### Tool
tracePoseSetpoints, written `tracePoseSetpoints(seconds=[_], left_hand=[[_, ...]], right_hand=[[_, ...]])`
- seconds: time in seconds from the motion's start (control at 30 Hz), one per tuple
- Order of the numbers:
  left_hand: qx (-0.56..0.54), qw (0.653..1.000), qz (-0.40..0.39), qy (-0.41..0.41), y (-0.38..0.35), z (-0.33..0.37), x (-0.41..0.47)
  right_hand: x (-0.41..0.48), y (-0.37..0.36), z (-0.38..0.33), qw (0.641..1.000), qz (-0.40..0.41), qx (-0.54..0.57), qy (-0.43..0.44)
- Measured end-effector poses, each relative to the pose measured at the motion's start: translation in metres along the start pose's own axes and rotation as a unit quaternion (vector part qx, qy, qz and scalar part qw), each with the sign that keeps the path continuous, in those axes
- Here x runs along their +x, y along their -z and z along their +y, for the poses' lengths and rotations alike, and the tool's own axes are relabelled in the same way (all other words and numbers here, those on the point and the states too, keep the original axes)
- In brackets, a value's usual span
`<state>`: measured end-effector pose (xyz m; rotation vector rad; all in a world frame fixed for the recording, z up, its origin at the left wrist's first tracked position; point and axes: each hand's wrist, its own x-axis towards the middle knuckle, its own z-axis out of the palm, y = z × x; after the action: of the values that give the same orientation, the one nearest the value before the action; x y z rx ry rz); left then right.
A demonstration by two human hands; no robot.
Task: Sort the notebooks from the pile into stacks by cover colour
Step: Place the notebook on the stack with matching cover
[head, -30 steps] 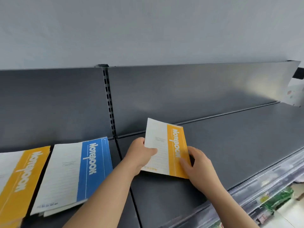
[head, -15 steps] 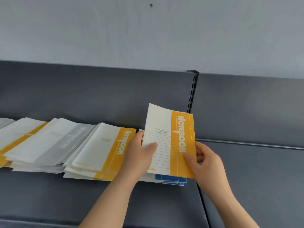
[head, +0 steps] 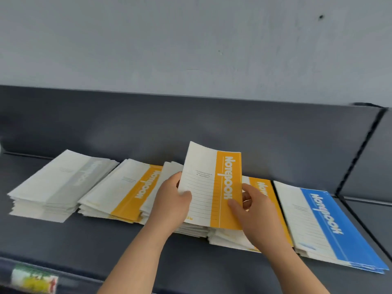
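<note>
Up goes a yellow-banded notebook, held off the shelf, tilted back, its cover turned to the camera. It is gripped at both sides. The left hand is closed on the white left edge at nine o'clock, with the thumb laid across the front. The right hand is pinched on the yellow band at about four o'clock, thumb in front, fingers behind.

Stacks are laid out in a row along the shelf. At the far nine o'clock a grey-banded stack is seen, and next to it a yellow-banded stack. Directly behind and beneath the held notebook a further heap is half hidden by the left hand, and its top cover cannot be told. At three o'clock, just behind the right hand, a second yellow-topped stack is showing, and past it, toward four o'clock, the blue stack.

The step in hand is judged to be the placing of this yellow copy. It would be best carried to one yellow stack only, with the band checked against the top cover before release. The notebook should be lowered flat, with spine and corners squared to the stack below. It should be slid the last bit rather than dropped, since thin covers are likely to skate and fan out.
</note>
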<state>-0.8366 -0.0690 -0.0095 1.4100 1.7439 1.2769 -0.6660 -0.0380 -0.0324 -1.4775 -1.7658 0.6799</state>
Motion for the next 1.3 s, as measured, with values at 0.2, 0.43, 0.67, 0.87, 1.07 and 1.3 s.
tracePoseSetpoints(seconds=[0.2,0.43,0.67,0.87,1.07,1.3], left_hand=[[0.039,0.997,0.06,-0.009,0.074,-0.031,0.019],[0.094,0.989,0.116,0.024,0.127,-0.061,0.036],[0.11,0.986,0.116,0.039,0.15,-0.082,0.047],[0.15,0.981,0.111,0.042,0.157,-0.101,0.059],[0.257,0.962,0.084,0.033,0.164,-0.117,0.065],[0.283,0.955,0.061,-0.066,0.188,-0.115,0.059]], right_hand=[[0.012,-0.067,-0.056,0.999,-0.025,-0.003,0.025],[0.028,-0.123,-0.093,0.994,-0.065,-0.066,0.057],[0.035,-0.149,-0.108,0.978,-0.073,-0.186,0.063],[0.034,-0.16,-0.119,0.963,-0.071,-0.252,0.065],[0.029,-0.169,-0.123,0.953,-0.059,-0.291,0.061],[0.022,-0.179,-0.136,0.957,0.005,-0.282,0.075]])
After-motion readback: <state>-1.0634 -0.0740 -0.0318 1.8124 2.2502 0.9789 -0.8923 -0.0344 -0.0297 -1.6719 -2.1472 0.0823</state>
